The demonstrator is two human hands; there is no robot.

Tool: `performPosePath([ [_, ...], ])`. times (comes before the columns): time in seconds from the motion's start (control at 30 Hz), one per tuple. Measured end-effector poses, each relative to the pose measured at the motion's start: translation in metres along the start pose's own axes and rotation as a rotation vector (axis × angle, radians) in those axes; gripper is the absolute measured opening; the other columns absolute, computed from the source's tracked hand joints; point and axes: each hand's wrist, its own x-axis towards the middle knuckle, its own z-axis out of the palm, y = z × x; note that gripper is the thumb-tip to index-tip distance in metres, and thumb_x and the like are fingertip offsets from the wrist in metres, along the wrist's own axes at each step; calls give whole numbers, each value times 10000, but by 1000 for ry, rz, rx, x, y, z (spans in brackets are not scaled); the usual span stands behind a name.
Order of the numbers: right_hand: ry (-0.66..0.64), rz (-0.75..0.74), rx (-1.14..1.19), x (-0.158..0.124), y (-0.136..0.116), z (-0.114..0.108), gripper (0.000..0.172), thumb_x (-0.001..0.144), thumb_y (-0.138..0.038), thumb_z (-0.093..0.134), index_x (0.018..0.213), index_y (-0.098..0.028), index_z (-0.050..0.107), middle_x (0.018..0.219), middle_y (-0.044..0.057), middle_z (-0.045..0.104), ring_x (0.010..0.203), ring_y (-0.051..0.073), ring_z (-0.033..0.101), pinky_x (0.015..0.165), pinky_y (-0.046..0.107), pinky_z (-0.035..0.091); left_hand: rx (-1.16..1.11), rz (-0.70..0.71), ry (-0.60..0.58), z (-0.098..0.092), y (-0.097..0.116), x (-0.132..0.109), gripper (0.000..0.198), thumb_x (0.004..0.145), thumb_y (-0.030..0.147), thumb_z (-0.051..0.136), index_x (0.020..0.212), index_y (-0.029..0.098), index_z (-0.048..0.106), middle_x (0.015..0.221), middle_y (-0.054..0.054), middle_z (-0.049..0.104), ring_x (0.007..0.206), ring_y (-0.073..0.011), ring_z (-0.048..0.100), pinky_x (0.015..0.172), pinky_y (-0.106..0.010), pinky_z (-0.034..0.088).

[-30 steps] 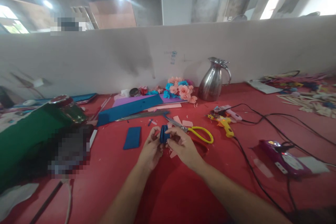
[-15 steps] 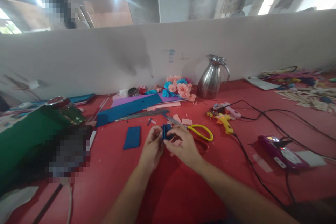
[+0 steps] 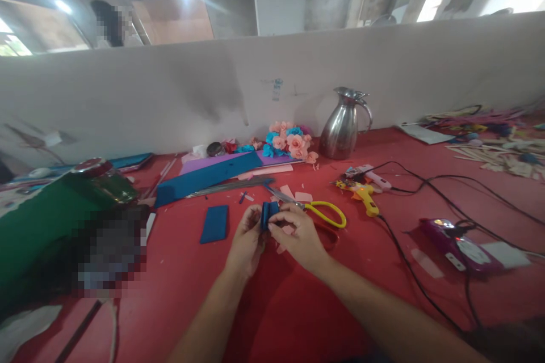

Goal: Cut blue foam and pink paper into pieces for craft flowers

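Between my two hands is a small piece of folded blue paper (image 3: 269, 213), held just above the red table. My left hand (image 3: 247, 235) is closed on its left side, and the fingers of my right hand (image 3: 298, 233) pinch its right side. A flat blue paper rectangle (image 3: 214, 224) lies to the left of my left hand. Scissors with yellow handles (image 3: 326, 213) rest just beyond my right hand, their blades pointing away to the left. Pink paper scraps (image 3: 303, 197) lie around the blades.
Paper roses (image 3: 293, 143) and a steel jug (image 3: 340, 125) stand along the back wall. A long blue sheet (image 3: 204, 180) lies in front. To the right are a yellow glue gun (image 3: 365, 199), black cables and a purple power strip (image 3: 462, 245). A jar (image 3: 104, 181) stands left.
My hands stay nearly in place, and the folded blue paper is turned slightly between my fingers. The scissors and the flat blue rectangle have not moved.
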Motion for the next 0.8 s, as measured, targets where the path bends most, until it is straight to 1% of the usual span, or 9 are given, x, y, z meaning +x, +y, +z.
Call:
performPosePath([
  [0.1,18,2,15,-1,-1,0,66,697,-222,638,759,-225,661,876,43,542,845,189,550,715,319,513,31,26,-8,0,-1,-1,282,589,184,762,792,222,568,750,57,565,607,-58,540,504,-131,400],
  [0.17,16,-3,0,-1,-2,1,76,682,-228,650,757,-217,652,874,45,545,829,186,556,693,301,510,61,45,-20,0,-1,-1,266,612,214,756,796,220,564,748,53,555,615,-67,538,511,-141,406],
  [0.23,13,-7,-23,-1,-2,1,74,680,-227,648,752,-208,648,868,46,548,826,185,561,702,300,503,95,72,-31,-1,-2,-1,231,646,237,735,796,216,560,749,47,552,604,-69,522,511,-148,404],
  [0.3,18,-10,-41,-1,-2,0,62,690,-214,633,749,-206,645,855,41,547,835,186,561,733,311,496,127,96,-30,-2,-3,-2,210,658,205,711,812,215,567,764,40,559,624,-74,523,532,-151,412],
  [0.4,19,-9,-55,-1,-2,0,56,708,-186,603,740,-214,639,844,34,541,843,186,556,753,328,490,154,106,-1,-1,-3,-2,263,622,120,685,843,222,586,804,36,583,662,-80,540,570,-157,428],
  [0.53,14,-20,-62,-1,0,0,70,710,-164,588,726,-214,635,855,34,542,870,194,562,753,329,491,167,109,15,3,1,-5,261,605,109,681,822,216,584,801,36,588,632,-74,528,542,-156,408],
  [0.63,14,-20,-43,-1,3,1,83,702,-144,581,724,-210,626,852,30,541,852,186,566,760,325,487,168,116,17,4,3,-5,222,628,164,699,797,212,563,748,43,555,600,-72,507,513,-157,387],
  [0.73,16,9,12,-1,5,1,80,699,-137,567,725,-203,605,835,22,533,775,159,562,699,300,498,193,148,23,1,2,-2,198,678,259,696,781,213,533,708,52,508,561,-69,468,494,-162,363],
  [0.8,13,43,54,-1,6,2,61,709,-150,554,727,-196,592,842,19,528,739,145,561,650,279,505,268,209,39,-2,-1,0,175,729,307,658,808,215,532,696,53,488,543,-68,431,488,-165,341],
])
